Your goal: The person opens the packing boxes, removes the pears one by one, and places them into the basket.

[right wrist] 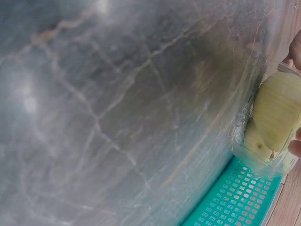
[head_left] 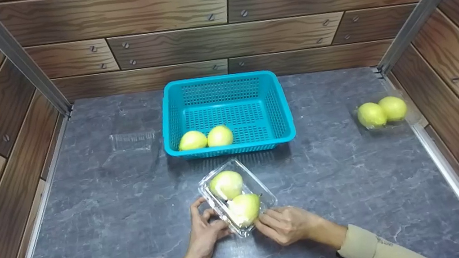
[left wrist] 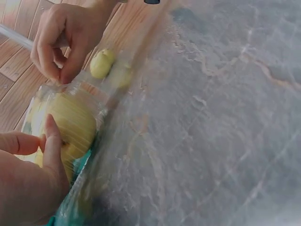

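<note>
A clear plastic clamshell box (head_left: 264, 186) sits at a slant in front of the basket, with two yellow-green pears (head_left: 245, 209) inside it. My left hand (head_left: 203, 232) holds the box along its near left side, thumb against the wall. At the near right corner, my right hand (head_left: 287, 224) pinches the box's edge. The left wrist view shows the right hand (left wrist: 70, 40) with thumb and index finger together at the plastic rim. Part of the box (right wrist: 256, 160) appears at the edge of the right wrist view.
Behind the box stands a turquoise basket (head_left: 232, 146) with two pears (head_left: 219, 136) at its near side. Another clear box with two pears (head_left: 372, 115) lies far right. An empty-looking clear plastic container (head_left: 133, 140) is left of the basket. Wood-patterned walls (head_left: 171, 46) enclose the table.
</note>
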Available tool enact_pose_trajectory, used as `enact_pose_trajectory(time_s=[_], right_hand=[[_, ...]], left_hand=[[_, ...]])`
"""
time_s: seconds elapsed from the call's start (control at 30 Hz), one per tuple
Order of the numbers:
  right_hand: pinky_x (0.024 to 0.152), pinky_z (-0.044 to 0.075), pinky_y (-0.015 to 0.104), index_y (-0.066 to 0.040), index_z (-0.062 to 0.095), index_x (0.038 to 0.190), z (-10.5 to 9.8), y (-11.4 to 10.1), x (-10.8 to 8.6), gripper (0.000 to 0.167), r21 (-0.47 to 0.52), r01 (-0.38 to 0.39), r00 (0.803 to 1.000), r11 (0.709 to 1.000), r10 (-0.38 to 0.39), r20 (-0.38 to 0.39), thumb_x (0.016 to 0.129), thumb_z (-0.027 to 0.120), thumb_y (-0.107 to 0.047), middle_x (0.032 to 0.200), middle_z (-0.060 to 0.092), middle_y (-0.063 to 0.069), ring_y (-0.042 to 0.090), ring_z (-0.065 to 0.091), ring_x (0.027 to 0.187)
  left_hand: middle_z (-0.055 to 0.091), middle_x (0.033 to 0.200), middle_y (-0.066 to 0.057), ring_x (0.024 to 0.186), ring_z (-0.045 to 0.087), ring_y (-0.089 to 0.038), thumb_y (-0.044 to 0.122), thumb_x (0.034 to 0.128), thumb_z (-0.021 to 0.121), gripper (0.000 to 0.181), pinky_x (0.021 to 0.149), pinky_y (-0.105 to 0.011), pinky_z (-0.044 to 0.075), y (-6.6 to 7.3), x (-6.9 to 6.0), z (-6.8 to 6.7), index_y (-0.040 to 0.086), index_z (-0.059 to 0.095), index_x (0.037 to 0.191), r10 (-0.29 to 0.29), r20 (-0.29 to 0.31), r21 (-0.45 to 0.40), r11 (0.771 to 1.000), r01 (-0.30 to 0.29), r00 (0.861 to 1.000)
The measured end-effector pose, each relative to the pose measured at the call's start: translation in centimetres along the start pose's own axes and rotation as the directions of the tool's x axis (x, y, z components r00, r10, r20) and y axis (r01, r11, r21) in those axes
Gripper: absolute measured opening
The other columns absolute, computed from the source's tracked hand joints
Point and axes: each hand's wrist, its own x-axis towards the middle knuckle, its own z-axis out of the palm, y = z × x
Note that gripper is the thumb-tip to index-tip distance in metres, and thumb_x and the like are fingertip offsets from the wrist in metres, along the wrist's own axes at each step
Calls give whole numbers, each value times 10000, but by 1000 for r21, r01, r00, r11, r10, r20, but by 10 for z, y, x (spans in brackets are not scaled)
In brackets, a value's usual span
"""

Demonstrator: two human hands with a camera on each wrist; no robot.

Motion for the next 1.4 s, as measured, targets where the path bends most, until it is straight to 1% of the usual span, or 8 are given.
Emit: enact_pose_trajectory(time_s=[0.67,0.73,0.8,0.87,0.93,1.03,1.13,1.4], right_hand=[[580,602,131,-63,778,952,0,4,-1,310,22,-7,1000,1000,7,1,1035,481,-92,798,734,5,89,672,643],[573,595,125,-60,777,947,-1,6,0,307,33,-8,1000,999,9,-10,1036,484,-87,789,727,2,85,661,635],[525,562,114,-63,767,919,-3,11,1,317,39,-48,997,998,50,-61,1053,482,-97,741,696,-18,70,622,593],[475,531,116,-58,747,883,-7,20,4,316,58,-128,983,990,134,-124,1067,495,-107,703,674,-19,71,589,552],[469,536,122,-50,742,867,-11,29,9,312,110,-206,959,972,223,-175,1077,524,-122,690,684,-4,80,595,533],[509,572,126,-38,749,870,-14,38,12,275,196,-280,929,940,317,-192,1068,581,-131,731,727,31,98,642,558],[577,611,142,-20,764,890,-13,34,7,240,261,-297,917,919,350,-190,1051,612,-110,779,752,57,119,685,606],[649,652,196,21,755,901,-15,22,-7,165,332,-381,868,863,458,-193,1005,639,-32,812,758,84,161,720,666]], left_hand=[[576,1025,-29,692,681,-113,-140,811,663,869,667,-306,677,4,1,0,130,200,1494,-16,-10,22,1000,16,1000],[574,1022,-25,690,682,-110,-137,809,662,866,666,-300,676,3,1,0,131,200,1490,-14,-11,25,1000,14,1000],[554,1023,-22,685,670,-110,-145,802,653,865,656,-286,670,2,2,-1,125,206,1491,-9,-14,27,1000,9,1000],[539,1031,-26,687,660,-114,-160,799,644,864,651,-280,666,1,2,-5,121,211,1491,-9,-18,27,1000,9,1000],[530,1036,-26,711,646,-121,-170,804,637,862,660,-285,668,2,1,-10,119,216,1497,-8,-20,29,1000,9,1000],[540,1034,-24,745,656,-133,-160,823,643,853,692,-314,681,4,2,-13,121,218,1507,-4,-14,28,1000,4,1000],[556,1018,-17,759,674,-132,-137,837,655,850,706,-323,686,6,2,-11,122,220,1520,-2,-10,28,1000,2,1000],[537,1014,-25,719,670,-120,-138,830,657,833,669,-300,679,2,-1,-2,121,225,1494,-6,-9,18,1000,6,1000]])
